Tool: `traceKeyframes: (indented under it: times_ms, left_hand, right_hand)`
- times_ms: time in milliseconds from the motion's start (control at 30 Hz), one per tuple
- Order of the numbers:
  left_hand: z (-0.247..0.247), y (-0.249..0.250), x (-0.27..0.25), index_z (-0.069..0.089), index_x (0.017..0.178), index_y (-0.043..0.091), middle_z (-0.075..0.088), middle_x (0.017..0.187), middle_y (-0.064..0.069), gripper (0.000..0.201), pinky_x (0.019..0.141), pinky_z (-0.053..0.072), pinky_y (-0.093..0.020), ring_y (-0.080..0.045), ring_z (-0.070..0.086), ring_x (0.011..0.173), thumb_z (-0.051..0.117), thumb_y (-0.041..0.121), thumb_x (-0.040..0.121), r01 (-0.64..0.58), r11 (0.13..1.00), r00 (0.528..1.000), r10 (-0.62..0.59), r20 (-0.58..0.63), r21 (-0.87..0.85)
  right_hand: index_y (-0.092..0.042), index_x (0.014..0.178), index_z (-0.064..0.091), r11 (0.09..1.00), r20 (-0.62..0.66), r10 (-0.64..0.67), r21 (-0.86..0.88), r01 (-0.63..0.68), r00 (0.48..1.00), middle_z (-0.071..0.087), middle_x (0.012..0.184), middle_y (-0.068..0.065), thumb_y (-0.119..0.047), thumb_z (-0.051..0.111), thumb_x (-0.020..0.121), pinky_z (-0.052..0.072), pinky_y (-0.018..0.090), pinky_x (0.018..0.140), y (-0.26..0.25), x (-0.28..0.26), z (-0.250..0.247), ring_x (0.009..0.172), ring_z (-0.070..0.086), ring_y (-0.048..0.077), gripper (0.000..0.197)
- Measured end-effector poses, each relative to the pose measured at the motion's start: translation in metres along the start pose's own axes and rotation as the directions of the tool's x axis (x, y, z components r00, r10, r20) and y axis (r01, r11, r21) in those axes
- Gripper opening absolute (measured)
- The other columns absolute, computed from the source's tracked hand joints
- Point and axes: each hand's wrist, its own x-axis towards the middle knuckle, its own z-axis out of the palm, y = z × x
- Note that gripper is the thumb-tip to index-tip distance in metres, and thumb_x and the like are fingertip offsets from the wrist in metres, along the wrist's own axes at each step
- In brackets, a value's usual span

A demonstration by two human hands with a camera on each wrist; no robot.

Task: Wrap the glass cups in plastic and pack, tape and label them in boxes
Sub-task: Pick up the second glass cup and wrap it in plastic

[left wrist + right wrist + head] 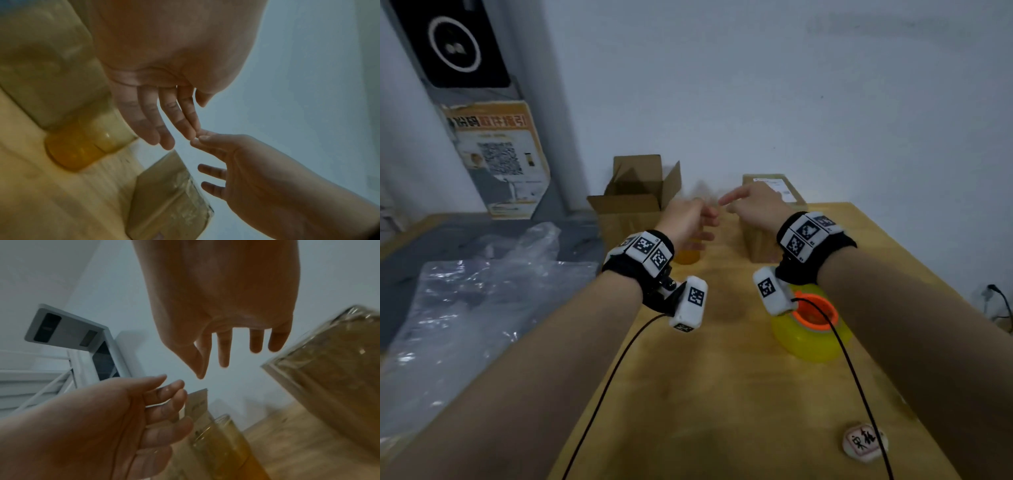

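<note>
Hovering fingertip to fingertip above the amber glass cup (687, 254), both hands hold nothing, fingers relaxed.

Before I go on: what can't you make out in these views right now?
- Glass cup: head view, mostly hidden behind the left hand; the wrist views blur it.
- Whether the fingers pinch anything where both hands meet: too small, blurred.
- Open box: its flaps hide the inside.
- Label on the taped box: partly behind the right hand, print unreadable.
</note>
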Motion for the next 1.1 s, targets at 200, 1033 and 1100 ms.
traceKeyframes:
  times_ms: [200, 1033, 1100]
  left_hand:
    - [-0.065, -0.02, -0.027, 0.073, 0.085, 0.02, 0.075, 0.091, -0.003, 0.038, 0.087, 0.054, -0.042, -0.027, 0.069, 0.09, 0.045, 0.034, 0.106, -0.085, 0.979, 0.952, 0.134, -0.275, 0.183]
    - [-0.096, -0.119, -0.101, 0.044, 0.151, 0.011, 0.028, 0.162, -0.011, 0.054, 0.122, 0.024, -0.057, -0.04, 0.024, 0.148, 0.046, 0.019, 0.098, 0.409, 0.674, 0.898, -0.175, -0.404, 0.615]
    - [-0.083, -0.117, -0.109, 0.047, 0.15, 0.014, 0.035, 0.16, -0.007, 0.056, 0.12, 0.027, -0.059, -0.038, 0.03, 0.146, 0.048, 0.019, 0.094, 0.293, 0.758, 0.926, -0.074, -0.37, 0.583]
  right_hand:
    - [-0.02, 0.1, 0.076, 0.997, 0.176, -0.059, -0.045, 0.068, 0.983, 0.06, 0.091, -0.004, -0.021, 0.054, 0.101, 0.056, 0.029, 0.064, -0.046, -0.018, 0.053, 0.085, 0.057, 0.017, 0.022]
    - [-0.012, 0.053, 0.039, 0.906, 0.183, -0.096, -0.391, 0.162, 0.979, 0.037, 0.053, 0.006, -0.006, 0.049, 0.096, 0.032, 0.03, 0.052, -0.006, -0.072, 0.082, 0.049, 0.037, 0.023, 0.045]
    - [-0.011, 0.053, 0.042, 0.879, 0.186, -0.115, -0.439, 0.187, 0.976, 0.038, 0.053, 0.007, -0.008, 0.052, 0.093, 0.033, 0.03, 0.051, -0.01, -0.086, 0.076, 0.049, 0.038, 0.024, 0.042]
